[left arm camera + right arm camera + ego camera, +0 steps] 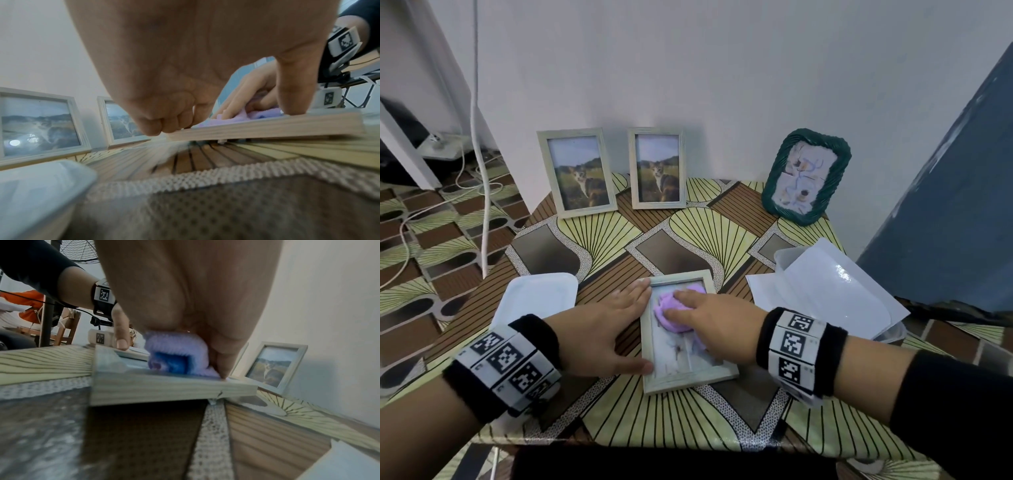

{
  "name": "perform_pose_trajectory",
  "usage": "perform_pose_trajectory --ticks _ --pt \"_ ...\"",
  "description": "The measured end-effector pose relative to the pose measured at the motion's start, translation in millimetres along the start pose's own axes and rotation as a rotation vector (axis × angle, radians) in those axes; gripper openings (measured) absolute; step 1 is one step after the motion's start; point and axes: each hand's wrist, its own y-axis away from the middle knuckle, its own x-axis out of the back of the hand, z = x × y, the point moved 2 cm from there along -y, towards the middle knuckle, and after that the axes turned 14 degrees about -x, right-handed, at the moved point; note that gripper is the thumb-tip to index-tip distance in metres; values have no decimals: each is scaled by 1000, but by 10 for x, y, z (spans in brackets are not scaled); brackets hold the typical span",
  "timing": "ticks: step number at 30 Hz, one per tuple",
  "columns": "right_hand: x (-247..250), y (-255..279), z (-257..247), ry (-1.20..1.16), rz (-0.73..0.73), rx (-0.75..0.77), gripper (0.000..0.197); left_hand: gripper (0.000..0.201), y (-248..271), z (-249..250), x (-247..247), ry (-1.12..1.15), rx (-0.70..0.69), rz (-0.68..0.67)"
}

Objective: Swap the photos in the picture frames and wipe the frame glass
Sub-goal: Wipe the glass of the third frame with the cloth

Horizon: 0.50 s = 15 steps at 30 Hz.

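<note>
Wood frames (678, 356) (578, 171) (658, 168) x3 — cloth (666, 303) x1

The right hand (717, 325) presses a lilac cloth (665, 301) onto the flat-lying frame (688, 382), the left hand (599, 329) steadying its edge.

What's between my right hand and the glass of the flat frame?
A bunched lilac cloth, pressed by the right hand onto the frame glass; clearest in the head view.
</note>
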Motion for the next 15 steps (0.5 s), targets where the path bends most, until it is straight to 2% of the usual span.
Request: perform_pose_trajectory --ticks 5,9,12,15 --pt "-87 157 -91 -65 73 -9 57 118 0 17 -39 -22 -10 -28" --pt "-81 269 -72 -64 89 30 53 128 -18 46 -80 -55 -32 -75" --pt "-71 217 -22 -15 31 48 60 131 -30 34 -104 -53 -39 -63" --pt "-33 104 -30 30 -4 -19 78 131 -43 28 -105 -56 -38 -70"
